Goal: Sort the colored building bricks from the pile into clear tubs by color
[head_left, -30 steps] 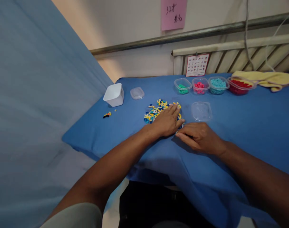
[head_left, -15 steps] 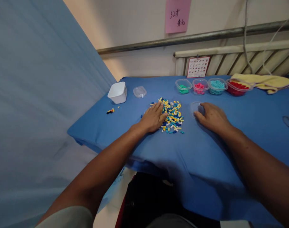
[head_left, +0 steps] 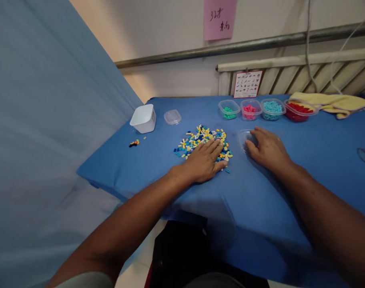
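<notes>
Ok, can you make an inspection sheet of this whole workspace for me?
Surface: blue-covered table
Job's things: mixed loose pieces; clear container; four clear tubs of green, pink, light blue and red pieces
Clutter: white box, lid-like clear plastic, yellow cloth, dark and orange bits
Hands: left hand on loose pieces; right hand by the container, grip unclear
Cables: two cords near radiator
Surroundings: blue curtain, wall pipe, pink note

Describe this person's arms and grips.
The left grip and right grip are bare hands, ungloved. On the left arm, a pale grey-green sleeve shows at the picture's bottom edge; the right arm shows none. No watch shows on either.
</notes>
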{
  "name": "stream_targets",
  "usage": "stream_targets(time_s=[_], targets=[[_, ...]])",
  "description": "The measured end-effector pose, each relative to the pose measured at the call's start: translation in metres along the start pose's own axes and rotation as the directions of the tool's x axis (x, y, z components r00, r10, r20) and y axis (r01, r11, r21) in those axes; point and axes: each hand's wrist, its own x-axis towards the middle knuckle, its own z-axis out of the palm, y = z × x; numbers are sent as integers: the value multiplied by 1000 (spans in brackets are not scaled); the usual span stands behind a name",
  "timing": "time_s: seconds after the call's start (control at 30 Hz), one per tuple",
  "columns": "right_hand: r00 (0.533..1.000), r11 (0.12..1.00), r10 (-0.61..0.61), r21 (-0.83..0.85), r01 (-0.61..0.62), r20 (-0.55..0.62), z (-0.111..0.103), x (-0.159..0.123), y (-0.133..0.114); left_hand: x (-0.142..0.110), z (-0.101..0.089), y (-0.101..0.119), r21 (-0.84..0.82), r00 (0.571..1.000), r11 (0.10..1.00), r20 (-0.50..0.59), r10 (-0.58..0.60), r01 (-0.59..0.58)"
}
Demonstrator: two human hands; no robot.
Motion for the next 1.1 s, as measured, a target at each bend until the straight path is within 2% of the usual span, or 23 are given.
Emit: stream_targets(time_s=[0.1, 0.17, 0.27, 0.37, 0.5, 0.57, 0.67, 0.77, 0.97, 1.03, 1.1], targets=[[989, 990, -90, 97, 102, -119, -10, 0, -14, -21, 3, -16, 28, 999, 999, -24, -23, 24], [972, 968, -179, 152, 202, -149, -18, -2, -28, -27, 2, -33, 51, 996, 995, -38, -82, 84], [947, 925, -312, 205, 321, -74, -27, -8, -51, -22, -1, -56, 43, 986, 986, -48, -159, 161], [922, 902, -384, 235, 362, 54, -29, -17, -65, -8, -4, -66, 0, 987, 988, -40, -157, 157], [904, 896, -398, 277, 346, 157, -35, -22, -71, 2, -6, -54, -16, 993, 993, -16, -117, 116], [881, 877, -432, 316, 360, 194, -39, -23, -72, -5, -4, -43, -22, 997, 997, -18, -73, 72], [821, 830, -518, 373, 414, 241, -44, -23, -73, -24, 2, -28, -38, 999, 999, -9, 37, -37], [784, 802, -565, 394, 449, 257, -42, -24, -74, -37, 8, -25, -24, 995, 995, -5, 96, -96], [806, 810, -548, 382, 445, 223, -34, -26, -70, -31, 3, -30, 14, 1000, 1000, -27, 10, -9], [821, 808, -540, 388, 444, 184, -34, -27, -70, -33, 1, -21, 33, 998, 999, -57, 22, -20], [852, 818, -509, 378, 433, 126, -36, -27, -70, -39, 3, -8, 67, 988, 994, -128, 90, -82]])
